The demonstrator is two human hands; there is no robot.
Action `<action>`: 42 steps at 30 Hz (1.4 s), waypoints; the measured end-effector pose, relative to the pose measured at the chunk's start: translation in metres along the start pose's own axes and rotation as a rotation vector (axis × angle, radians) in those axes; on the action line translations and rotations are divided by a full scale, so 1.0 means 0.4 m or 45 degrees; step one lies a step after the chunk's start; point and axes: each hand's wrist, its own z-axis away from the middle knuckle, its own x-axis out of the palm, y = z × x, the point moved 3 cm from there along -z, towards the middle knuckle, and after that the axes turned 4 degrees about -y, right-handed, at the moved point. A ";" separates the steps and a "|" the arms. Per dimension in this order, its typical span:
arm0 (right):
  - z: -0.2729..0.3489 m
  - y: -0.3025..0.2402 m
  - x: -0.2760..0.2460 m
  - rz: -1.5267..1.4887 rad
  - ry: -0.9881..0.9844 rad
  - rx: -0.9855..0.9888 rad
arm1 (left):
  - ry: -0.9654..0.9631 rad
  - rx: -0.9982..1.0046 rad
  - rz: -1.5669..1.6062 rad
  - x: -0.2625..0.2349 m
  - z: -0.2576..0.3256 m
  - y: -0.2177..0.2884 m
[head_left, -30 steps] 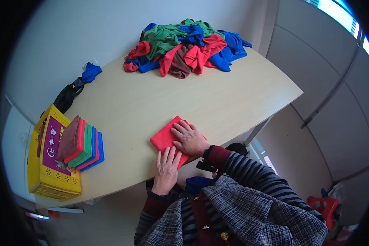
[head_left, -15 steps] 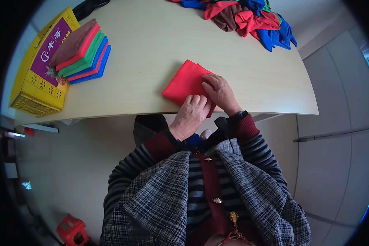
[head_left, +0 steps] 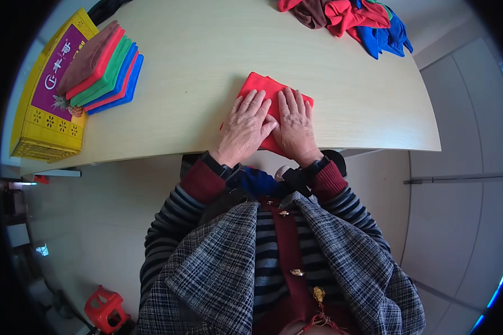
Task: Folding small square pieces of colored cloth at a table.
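At frame centre, my left hand (head_left: 245, 127) and right hand (head_left: 294, 124) press flat, fingers spread, gripping nothing, on the folded red cloth (head_left: 262, 88); it looks soft and light, best pinched at a corner.

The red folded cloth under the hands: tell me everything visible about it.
The red folded cloth is a soft, plain fabric piece folded into a flat, roughly square pad. It lies slightly rotated near the front edge of the pale wooden table. The left hand and the right hand both press flat on it, fingers spread, covering its near half. Only its far corner and edges show.
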 end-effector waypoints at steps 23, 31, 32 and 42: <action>0.028 0.012 -0.046 -0.048 0.068 0.067 | -0.136 0.025 -0.059 0.002 -0.050 -0.001; 0.007 -0.005 -0.001 -0.050 0.004 0.076 | -0.293 -0.003 0.080 0.069 -0.099 -0.029; 0.005 -0.004 -0.001 -0.053 0.004 0.082 | -0.299 0.001 0.079 0.074 -0.098 -0.032; -0.007 0.015 -0.013 -0.055 -0.031 -0.034 | -0.241 -0.107 0.074 0.061 -0.081 -0.023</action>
